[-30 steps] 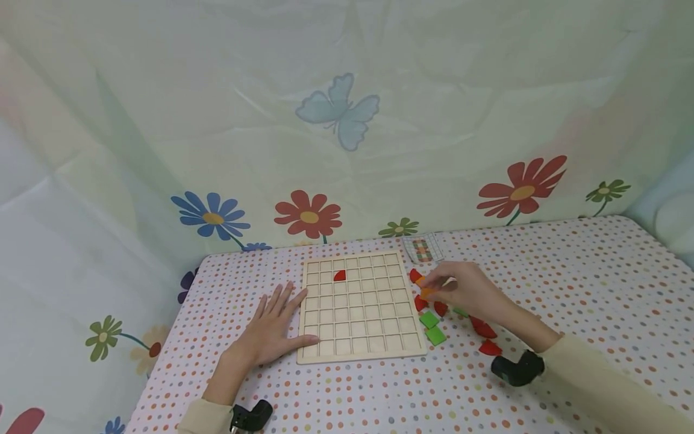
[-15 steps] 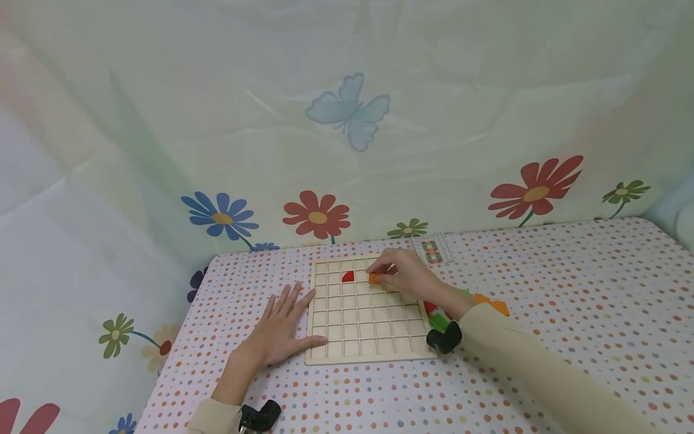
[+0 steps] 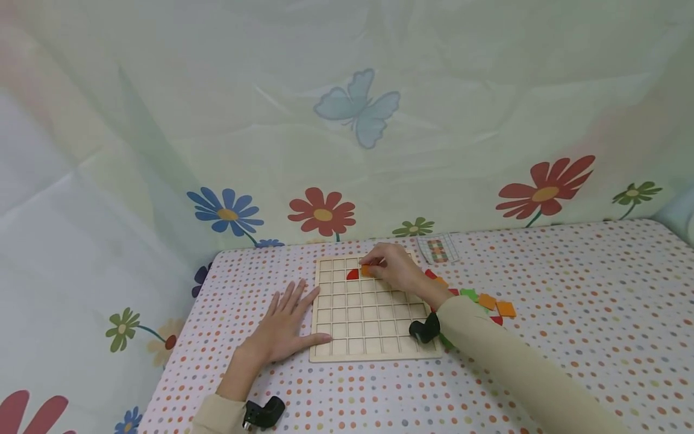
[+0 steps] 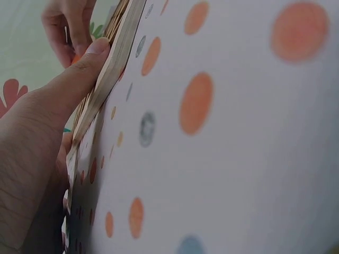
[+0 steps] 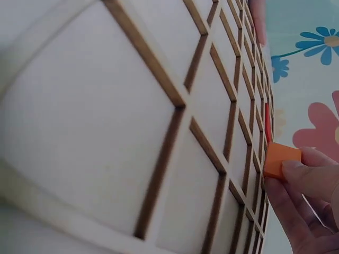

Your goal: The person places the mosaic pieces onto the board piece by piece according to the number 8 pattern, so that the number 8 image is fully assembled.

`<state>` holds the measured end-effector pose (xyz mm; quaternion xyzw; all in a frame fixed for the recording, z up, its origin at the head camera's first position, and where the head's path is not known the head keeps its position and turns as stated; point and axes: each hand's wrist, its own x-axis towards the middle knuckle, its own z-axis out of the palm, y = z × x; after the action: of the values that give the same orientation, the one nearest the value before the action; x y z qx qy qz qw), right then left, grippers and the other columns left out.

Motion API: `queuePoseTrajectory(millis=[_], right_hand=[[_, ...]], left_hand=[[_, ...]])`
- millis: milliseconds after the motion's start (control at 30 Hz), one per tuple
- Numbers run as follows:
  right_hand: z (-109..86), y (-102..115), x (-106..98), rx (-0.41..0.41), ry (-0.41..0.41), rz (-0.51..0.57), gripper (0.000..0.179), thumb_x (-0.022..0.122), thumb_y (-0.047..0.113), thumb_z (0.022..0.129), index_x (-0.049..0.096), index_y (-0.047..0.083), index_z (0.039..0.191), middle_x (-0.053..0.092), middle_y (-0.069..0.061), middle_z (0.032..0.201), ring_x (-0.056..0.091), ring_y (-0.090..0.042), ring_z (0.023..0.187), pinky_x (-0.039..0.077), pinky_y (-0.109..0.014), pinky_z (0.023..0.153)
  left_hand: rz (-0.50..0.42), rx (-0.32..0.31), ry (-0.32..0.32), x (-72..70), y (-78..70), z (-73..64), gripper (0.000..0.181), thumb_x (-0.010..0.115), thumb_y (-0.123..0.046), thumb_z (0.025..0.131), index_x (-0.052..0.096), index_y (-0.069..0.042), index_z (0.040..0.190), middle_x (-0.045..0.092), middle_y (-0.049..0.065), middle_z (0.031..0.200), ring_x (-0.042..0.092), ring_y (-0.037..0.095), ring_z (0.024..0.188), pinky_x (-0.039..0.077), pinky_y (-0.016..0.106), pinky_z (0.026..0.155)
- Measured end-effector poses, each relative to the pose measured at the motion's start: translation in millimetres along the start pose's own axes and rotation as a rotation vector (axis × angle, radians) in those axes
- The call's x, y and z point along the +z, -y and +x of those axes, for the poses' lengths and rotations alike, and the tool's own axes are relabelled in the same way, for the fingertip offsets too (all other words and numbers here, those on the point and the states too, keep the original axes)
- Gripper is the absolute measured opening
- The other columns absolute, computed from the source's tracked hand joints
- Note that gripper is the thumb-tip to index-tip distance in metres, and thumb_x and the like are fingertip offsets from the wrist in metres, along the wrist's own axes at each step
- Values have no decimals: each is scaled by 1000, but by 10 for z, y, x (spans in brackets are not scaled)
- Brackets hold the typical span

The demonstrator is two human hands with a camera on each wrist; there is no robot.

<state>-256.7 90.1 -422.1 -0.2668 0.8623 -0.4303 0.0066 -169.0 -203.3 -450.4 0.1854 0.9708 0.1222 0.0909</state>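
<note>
A wooden grid board with square cells lies on the dotted table. Near its far side, one cell holds a red quarter-circle piece. My right hand pinches an orange square tile between thumb and fingers, at the cell just right of the red piece. My left hand lies spread at the board's left side, its fingers straight and the thumb resting on the frame's edge. In the left wrist view that thumb presses on the wooden rim.
Right of the board, partly behind my right forearm, lie loose pieces: orange squares, a green piece and red pieces. A small pattern card lies beyond the board's far right corner. A flowered cloth hangs behind the table.
My right hand has picked up an orange tile from the loose pieces and carried it left over the board, beside the red piece. The left hand stays at the board's edge.
</note>
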Motion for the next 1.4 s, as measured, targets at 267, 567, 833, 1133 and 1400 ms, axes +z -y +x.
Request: queuePoseTrajectory(millis=[267,567,833,1133,1400], right_hand=[[7,-9,17,-31,14,-55,19,73,-10,92,79,-4,109,73,-13,101,69,-27,92,61,-39,82],[93,79,27,0,86,-129,19,72,-9,94,79,-5,111,70,-13,97,66,-27,92,58,-34,79],[104,127,35,27,112,-211,20,70,-9,95,79,-6,113,72,-13,101,68,-30,98,60,-35,81],[97,137,36,-4,100,-234,21,67,-13,94,78,-9,112,72,-17,103,68,-34,103,61,-39,86],[46,160,56,0,96,-260,20,64,-13,96,78,-9,109,70,-17,103,66,-35,105,60,-42,92]], left_hand=[[10,-9,13,-20,-35,6,103,55,-80,90,19,-24,170,4,10,176,-1,32,162,2,56,130],[-23,2,-7,4,0,-16,105,56,-80,90,18,-23,170,4,11,176,-1,33,162,1,56,130],[-21,5,0,-33,-30,-17,103,58,-77,91,22,-21,169,8,13,176,2,36,162,4,58,129],[-1,-4,17,-50,-48,3,104,57,-78,91,19,-23,170,6,12,176,0,34,162,2,57,130],[-1,-13,30,-33,-34,-14,104,56,-79,91,18,-24,170,4,10,176,-3,32,162,0,56,130]])
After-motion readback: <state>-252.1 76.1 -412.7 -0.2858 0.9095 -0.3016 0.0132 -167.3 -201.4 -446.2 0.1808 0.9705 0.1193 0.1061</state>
